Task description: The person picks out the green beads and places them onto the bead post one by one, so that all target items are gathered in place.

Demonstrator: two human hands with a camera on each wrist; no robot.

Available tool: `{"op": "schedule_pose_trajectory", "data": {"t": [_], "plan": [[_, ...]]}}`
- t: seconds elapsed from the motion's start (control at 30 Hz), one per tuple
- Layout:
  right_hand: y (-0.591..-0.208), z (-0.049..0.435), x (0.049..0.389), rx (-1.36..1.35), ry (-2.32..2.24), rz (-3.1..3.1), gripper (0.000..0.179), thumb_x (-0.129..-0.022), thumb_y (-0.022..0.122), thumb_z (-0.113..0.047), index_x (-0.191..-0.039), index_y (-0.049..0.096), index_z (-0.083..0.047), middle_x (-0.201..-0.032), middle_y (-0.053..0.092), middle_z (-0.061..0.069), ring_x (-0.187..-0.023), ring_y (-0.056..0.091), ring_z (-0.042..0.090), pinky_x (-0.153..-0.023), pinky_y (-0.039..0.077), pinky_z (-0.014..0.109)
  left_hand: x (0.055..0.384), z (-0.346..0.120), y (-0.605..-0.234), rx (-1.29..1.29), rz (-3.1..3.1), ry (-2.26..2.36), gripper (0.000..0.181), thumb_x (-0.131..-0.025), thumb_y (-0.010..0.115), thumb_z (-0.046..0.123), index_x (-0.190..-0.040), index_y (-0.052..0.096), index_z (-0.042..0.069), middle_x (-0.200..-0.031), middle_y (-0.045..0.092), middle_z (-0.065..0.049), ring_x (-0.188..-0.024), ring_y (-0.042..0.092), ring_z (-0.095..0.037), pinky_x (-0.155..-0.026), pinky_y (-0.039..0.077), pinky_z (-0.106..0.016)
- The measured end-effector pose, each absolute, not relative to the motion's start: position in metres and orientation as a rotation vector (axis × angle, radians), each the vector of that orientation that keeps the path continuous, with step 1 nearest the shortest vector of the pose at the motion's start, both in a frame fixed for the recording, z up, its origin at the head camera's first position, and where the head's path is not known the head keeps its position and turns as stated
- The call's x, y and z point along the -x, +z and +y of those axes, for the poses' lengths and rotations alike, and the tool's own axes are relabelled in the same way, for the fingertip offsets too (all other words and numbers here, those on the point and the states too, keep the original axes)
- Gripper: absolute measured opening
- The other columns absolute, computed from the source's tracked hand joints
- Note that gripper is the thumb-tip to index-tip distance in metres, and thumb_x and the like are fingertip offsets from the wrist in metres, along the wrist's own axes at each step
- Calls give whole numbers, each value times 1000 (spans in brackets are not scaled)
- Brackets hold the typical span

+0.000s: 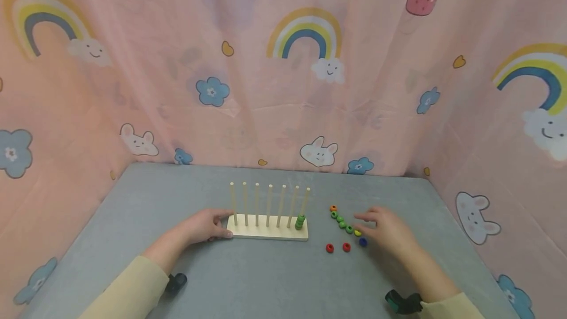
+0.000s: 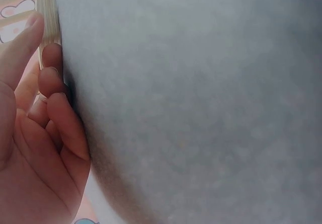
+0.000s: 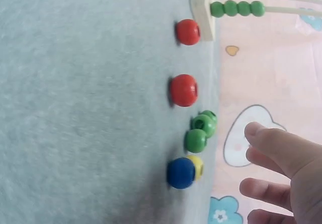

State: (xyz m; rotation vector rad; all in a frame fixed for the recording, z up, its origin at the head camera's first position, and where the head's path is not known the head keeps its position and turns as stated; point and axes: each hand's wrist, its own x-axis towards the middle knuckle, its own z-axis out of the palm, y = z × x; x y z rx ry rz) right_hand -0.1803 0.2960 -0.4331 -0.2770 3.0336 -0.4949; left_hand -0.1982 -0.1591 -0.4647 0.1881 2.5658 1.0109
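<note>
Left hand [image 1: 204,226] clamps wooden peg rack [image 1: 266,231] at lower centre; right hand [image 1: 392,234], fingers apart, seemingly selects beads [image 1: 342,224] at lower right, pickup requiring a pinch.

The peg stand [image 1: 267,233] looks like smooth, matt wood, the loose beads [image 1: 346,247] nearer the right edge of the matt worktop [image 1: 266,284] softly glossy, and the curtain [image 1: 248,127] beyond its far edge creased cloth.
</note>
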Motion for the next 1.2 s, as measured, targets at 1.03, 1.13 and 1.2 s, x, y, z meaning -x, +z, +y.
{"op": "schedule_pose_trajectory", "data": {"t": [1.03,1.13,1.2], "plan": [[-455,287,191,320,-303,3013,28,-82,82,-32,-105,79,-16,-88,57,-2,-76,50,15,-64,43,33,200,-159,-465,-181,2558,1016,65,-81,83,28,-140,58,17,-62,53,1,-53,43,-12,-52,34,-29],[-449,286,191,307,-305,3005,28,-83,81,-33,-106,79,-16,-90,58,-1,-78,51,16,-65,45,34,200,-159,-465,-190,2562,1012,66,-81,83,28,-140,58,16,-61,52,1,-53,42,-12,-51,34,-29],[-446,285,191,290,-301,2998,29,-83,80,-33,-106,79,-16,-91,58,-1,-78,51,16,-64,45,34,200,-159,-465,-192,2564,1011,66,-81,83,27,-140,58,16,-60,52,2,-52,43,-12,-52,34,-29]]}}
